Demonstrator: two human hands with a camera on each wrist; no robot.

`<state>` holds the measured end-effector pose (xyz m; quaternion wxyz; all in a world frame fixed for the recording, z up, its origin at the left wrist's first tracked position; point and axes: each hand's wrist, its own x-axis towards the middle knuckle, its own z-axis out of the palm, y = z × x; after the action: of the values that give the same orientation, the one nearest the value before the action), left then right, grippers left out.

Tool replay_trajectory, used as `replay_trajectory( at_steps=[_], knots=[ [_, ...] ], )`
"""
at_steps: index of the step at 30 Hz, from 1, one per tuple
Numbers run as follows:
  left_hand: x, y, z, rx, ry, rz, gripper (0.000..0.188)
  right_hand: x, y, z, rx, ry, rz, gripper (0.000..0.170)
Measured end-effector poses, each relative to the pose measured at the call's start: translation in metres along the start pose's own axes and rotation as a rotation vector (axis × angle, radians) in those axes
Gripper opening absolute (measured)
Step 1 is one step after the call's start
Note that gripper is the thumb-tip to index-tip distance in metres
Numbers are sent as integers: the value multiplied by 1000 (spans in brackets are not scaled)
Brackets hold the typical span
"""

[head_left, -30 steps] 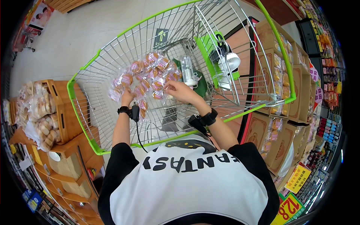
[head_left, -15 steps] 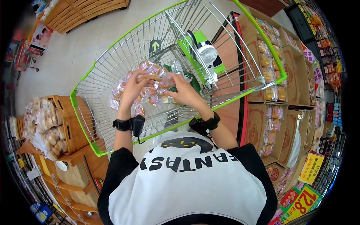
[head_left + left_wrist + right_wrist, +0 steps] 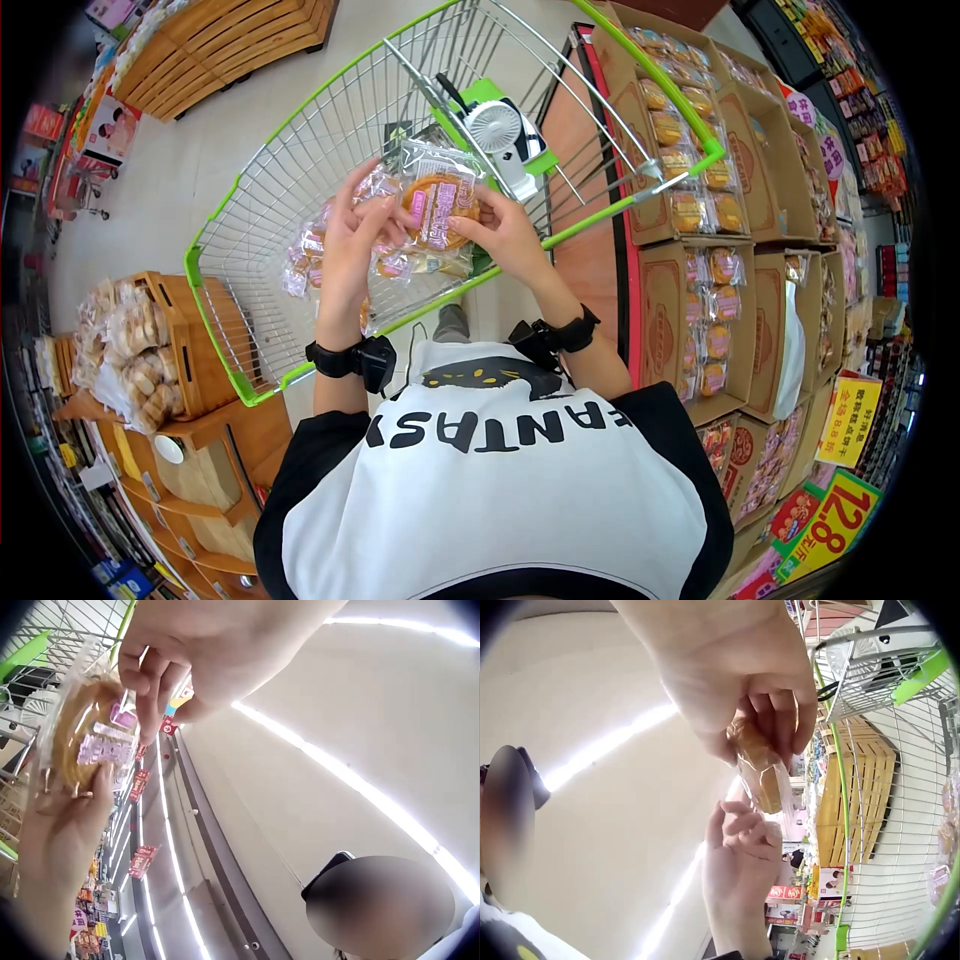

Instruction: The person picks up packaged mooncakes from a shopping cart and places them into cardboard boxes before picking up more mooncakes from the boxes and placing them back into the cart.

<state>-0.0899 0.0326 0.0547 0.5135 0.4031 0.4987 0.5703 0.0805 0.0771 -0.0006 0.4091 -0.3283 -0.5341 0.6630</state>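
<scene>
A round, flat bun in a clear wrapper with pink print (image 3: 437,208) is held up over the shopping cart. My right hand (image 3: 508,234) pinches it at its right side, thumb on the front and fingers behind, as the right wrist view also shows. On the other side, my left hand (image 3: 352,235) has loosely bent fingers right at the wrapper's edge; in the left wrist view the left hand (image 3: 199,656) overlaps that edge. Below, a pile of similar wrapped buns (image 3: 312,245) lies in the cart (image 3: 240,290), partly hidden by the hands.
A small white fan (image 3: 494,127) sits at the cart's child seat. Cardboard boxes of wrapped buns (image 3: 690,130) stand to the right, with a yellow price sign (image 3: 835,520) below. Left is a wooden rack (image 3: 200,340) with bagged bread (image 3: 130,350); a slatted wooden stand (image 3: 220,50) is beyond.
Both hands have risen from the pile, bringing one wrapped bun up closer to the body, its printed face now turned to the head camera. The cart has shifted left in view.
</scene>
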Motion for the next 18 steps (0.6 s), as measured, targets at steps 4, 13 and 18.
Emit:
replay_trajectory(
  at_steps=[4, 13, 18],
  knots=[
    [-6, -15, 7, 120, -20, 57, 31, -24, -14, -21, 30, 23, 2, 29],
    [-33, -28, 71, 62, -275, -28, 37, -74, -33, -59, 137, 119, -72, 30],
    [-48, -40, 111, 9, -299, -71, 57, -108, -42, -84, 193, 137, -121, 37]
  ],
)
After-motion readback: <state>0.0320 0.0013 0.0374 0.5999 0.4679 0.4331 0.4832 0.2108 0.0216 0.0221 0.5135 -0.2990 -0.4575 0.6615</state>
